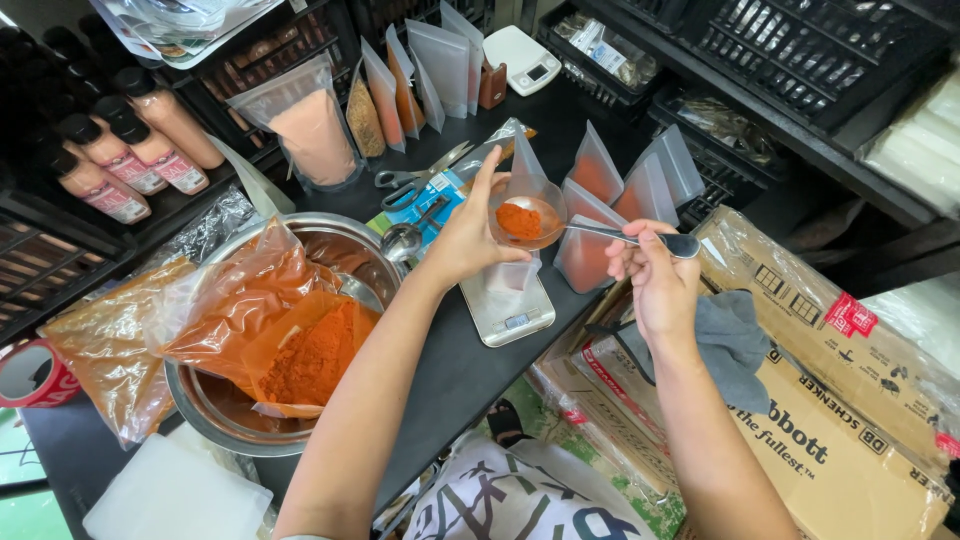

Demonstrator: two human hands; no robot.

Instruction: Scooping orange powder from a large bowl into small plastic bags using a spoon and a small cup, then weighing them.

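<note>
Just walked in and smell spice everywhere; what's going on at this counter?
A person's left hand holds a small clear pouch with orange-red powder open above a scale. The right hand holds a metal spoon at its mouth. A steel bowl holding bags of the same powder sits to the left.

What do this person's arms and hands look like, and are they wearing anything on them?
Both forearms are bare from elbow to wrist: no sleeves in view, no gloves, no watch or bracelet. The left hand and right hand show no rings that I can make out. Below them, a white garment with a dark printed pattern is visible.
</note>
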